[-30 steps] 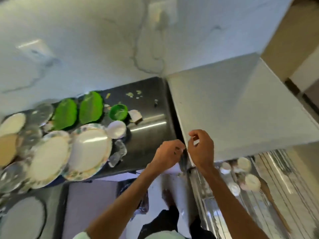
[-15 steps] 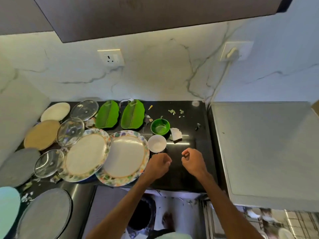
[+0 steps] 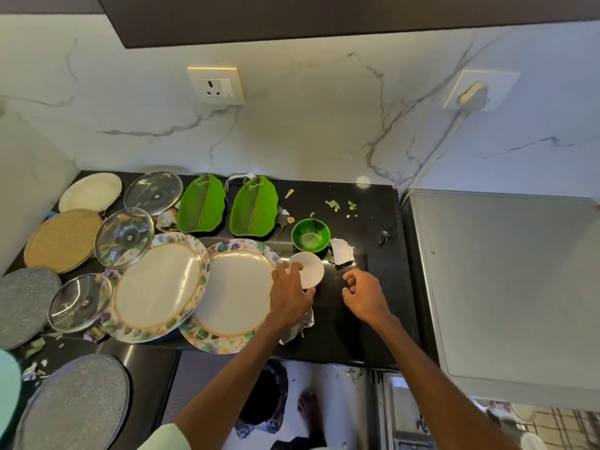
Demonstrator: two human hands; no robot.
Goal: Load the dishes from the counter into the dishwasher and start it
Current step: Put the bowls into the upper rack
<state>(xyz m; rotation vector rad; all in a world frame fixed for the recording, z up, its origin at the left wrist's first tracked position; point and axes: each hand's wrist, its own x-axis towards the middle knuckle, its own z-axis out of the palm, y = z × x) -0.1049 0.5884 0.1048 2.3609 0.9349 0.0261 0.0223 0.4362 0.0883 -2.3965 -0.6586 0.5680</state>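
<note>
The left hand (image 3: 290, 298) reaches over the black stone counter (image 3: 363, 336) and grips the small round white bowl (image 3: 311, 269). Its fingers curl over the bowl's left rim and its thumb lies at the near edge, though the wide lens makes it hard to tell how firm the hold is. The bowl rests on the counter just right of a large floral-rimmed plate (image 3: 237, 290), which overlaps a second floral-rimmed plate (image 3: 159, 284). The right hand (image 3: 365, 295) hovers near the bowl, apart from the left hand, with its fingers loosely curled and holding nothing. Just behind the white bowl stands a small glossy green bowl (image 3: 310, 235), and two green leaf-shaped dishes (image 3: 201, 207) lie further left. Clear glass lids (image 3: 125, 237) crowd the counter's left end. Crumpled foil (image 3: 300, 323) lies under the left wrist.
</note>
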